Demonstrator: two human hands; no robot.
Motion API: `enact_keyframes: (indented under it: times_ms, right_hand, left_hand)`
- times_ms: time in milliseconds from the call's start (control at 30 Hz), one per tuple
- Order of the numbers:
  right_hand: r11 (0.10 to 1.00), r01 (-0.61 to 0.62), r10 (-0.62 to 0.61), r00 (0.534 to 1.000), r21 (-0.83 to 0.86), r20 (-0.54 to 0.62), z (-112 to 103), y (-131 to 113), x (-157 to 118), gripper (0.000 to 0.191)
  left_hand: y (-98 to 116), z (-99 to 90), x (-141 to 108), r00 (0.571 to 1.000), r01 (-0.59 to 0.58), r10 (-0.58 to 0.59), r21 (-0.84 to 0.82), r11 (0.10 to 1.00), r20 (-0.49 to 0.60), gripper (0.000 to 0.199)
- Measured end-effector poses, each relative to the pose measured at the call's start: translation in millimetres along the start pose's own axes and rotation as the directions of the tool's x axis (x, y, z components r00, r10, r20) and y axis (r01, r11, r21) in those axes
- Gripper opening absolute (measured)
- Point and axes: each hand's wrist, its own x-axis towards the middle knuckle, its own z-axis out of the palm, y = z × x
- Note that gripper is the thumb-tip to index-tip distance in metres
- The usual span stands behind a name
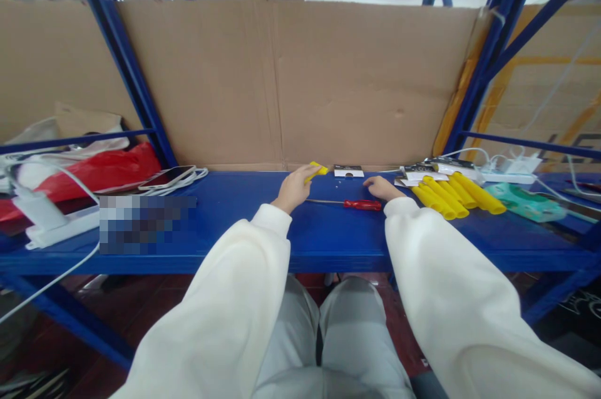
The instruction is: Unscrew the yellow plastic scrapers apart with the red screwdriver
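Note:
My left hand [293, 188] is closed round a short yellow piece [319, 168], whose end sticks out past the fingertips above the blue tabletop. To the right, my right hand [382, 187] rests low at the table with its fingers curled together and pointing left; anything between the fingertips is too small or hidden to make out. Between and in front of the hands lies a screwdriver [362, 205] with a red handle, its shaft toward my left hand. A small white and black card or packet [348, 171] lies at the back edge, with tiny bits [337, 185] in front of it.
Several yellow tubes [439, 202] lie beside my right forearm, with black and white packets [417, 172] behind and a green plastic bag [523, 202] further right. On the left are a phone [166, 178], cables, a power strip [66, 227] and a red bag [103, 173]. A cardboard sheet [328, 86] stands behind.

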Motion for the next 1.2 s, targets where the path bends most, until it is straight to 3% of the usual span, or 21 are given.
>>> enact_keyframes:
  times_ms: [233,400,633,833,1033,1200]
  right_hand:
    - [0.978,0.205,-0.194,0.967,-0.051,0.164,-2,-49,-16,0.053]
    - [0.946,0.270,-0.219,0.940,-0.177,0.263,9,-74,-17,0.060]
    - [0.937,0.245,-0.166,0.939,-0.247,0.302,11,-77,-9,0.061]
    - [0.948,0.239,-0.191,0.956,-0.211,0.224,9,-76,-11,0.063]
    - [0.946,0.244,-0.172,0.937,-0.216,0.304,15,-79,-3,0.063]
    - [0.947,0.208,-0.133,0.948,-0.244,0.289,12,-82,-3,0.061]
  left_hand:
    - [-3,10.7,-4,0.986,0.006,-0.045,0.232,0.973,0.162,0.056]
    - [-7,14.4,-3,0.982,0.020,-0.062,0.224,0.974,0.180,0.056]
    - [-9,17.4,-2,0.981,0.053,-0.071,0.106,0.993,0.181,0.051]
    - [-7,17.8,-3,0.979,0.044,-0.069,0.126,0.991,0.194,0.054]
    - [-5,18.2,-3,0.975,0.025,-0.064,0.183,0.983,0.214,0.053]
    - [-4,18.0,-3,0.976,0.010,-0.049,0.181,0.983,0.214,0.050]
